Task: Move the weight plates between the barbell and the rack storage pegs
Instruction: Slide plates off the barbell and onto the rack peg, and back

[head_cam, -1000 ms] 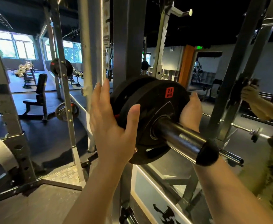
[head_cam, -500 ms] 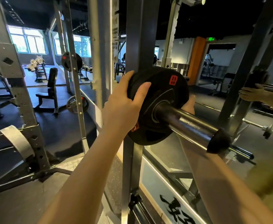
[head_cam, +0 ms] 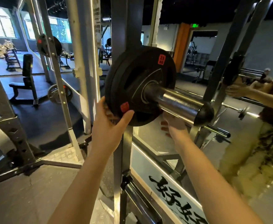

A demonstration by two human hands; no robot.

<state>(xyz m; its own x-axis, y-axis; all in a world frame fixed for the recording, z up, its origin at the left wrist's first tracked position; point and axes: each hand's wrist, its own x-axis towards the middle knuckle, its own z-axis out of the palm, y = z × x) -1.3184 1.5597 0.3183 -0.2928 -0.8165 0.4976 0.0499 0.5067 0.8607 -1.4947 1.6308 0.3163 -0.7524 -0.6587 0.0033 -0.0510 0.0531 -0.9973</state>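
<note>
Two black weight plates [head_cam: 148, 67] with red labels sit side by side on a chrome storage peg [head_cam: 177, 102] that sticks out from the rack upright [head_cam: 126, 21]. My left hand [head_cam: 106, 126] grips the plates' lower left rim, thumb on the front face and fingers behind. Just under the peg, my right hand [head_cam: 174, 126] reaches up to the plates' lower right edge with loose fingers, partly hidden by the peg and blurred.
A mirror [head_cam: 229, 143] behind the rack reflects a person's arms and the plates. A bar [head_cam: 140, 199] lies low on the rack below the peg. At left stand another rack post [head_cam: 58, 78], a bench [head_cam: 27, 81] and a plate [head_cam: 59, 94].
My left hand slid from the plates' upper left rim down to the lower left rim. My right hand dropped from the right rim to beneath the peg. The view moved closer.
</note>
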